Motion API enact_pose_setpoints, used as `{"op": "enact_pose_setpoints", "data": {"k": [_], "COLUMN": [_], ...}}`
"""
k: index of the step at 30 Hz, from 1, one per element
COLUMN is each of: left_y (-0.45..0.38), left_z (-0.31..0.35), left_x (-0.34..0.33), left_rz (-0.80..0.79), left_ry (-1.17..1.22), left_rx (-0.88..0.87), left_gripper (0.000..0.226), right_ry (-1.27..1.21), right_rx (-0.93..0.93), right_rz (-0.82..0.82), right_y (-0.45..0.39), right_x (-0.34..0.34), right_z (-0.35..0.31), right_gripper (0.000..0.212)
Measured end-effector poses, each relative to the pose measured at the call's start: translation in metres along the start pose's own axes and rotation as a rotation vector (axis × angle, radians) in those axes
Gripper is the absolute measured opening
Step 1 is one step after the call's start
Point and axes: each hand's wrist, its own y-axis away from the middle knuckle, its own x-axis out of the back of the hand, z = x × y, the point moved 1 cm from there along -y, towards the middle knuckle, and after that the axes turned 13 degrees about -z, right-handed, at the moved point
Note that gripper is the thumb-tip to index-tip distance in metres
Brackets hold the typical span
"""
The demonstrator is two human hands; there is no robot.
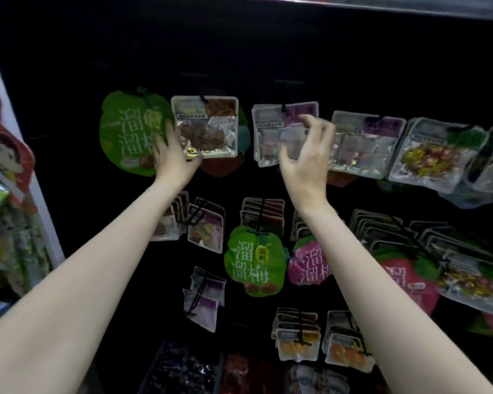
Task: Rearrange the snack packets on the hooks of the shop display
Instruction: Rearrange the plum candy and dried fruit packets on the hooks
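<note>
The black display panel (268, 66) carries hooked snack packets. The left hand (172, 157) grasps the brown-label clear packet (208, 126) at its lower left corner. The right hand (305, 155), fingers loosely curled and released, hovers just before the purple-label clear packet (268, 135), nearest to it.

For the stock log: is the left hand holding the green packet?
No, the left hand holds the clear packet beside the green packet.

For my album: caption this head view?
Left hand holds clear brown-labelled snack packet; right hand hovers open.
</note>
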Motion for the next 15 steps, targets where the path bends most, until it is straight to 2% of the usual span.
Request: {"op": "enact_pose_setpoints", "data": {"k": [3, 7, 12, 15], "left_y": [-0.013, -0.009, 0.003, 0.009], "left_z": [0.001, 0.005, -0.011, -0.032], "left_x": [0.009, 0.015, 0.058, 0.073], "left_rz": [0.112, 0.013, -0.321, -0.476], "left_ry": [0.212, 0.522, 0.942, 0.892], "left_rx": [-0.012, -0.185, -0.28, -0.23], "left_gripper": [0.073, 0.007, 0.012, 0.018], "right_ry": [-0.125, -0.253, -0.428, -0.561], "right_rx": [-0.027, -0.177, -0.051, 0.071], "right_rz": [-0.124, -0.339, -0.394, -0.512], "right_y": [-0.002, -0.009, -0.027, -0.025], "right_x": [-0.02, -0.045, -0.055, -0.064], "right_z": [-0.012, -0.015, -0.042, -0.061], "right_gripper": [0.048, 0.065, 0.073, 0.066]}}
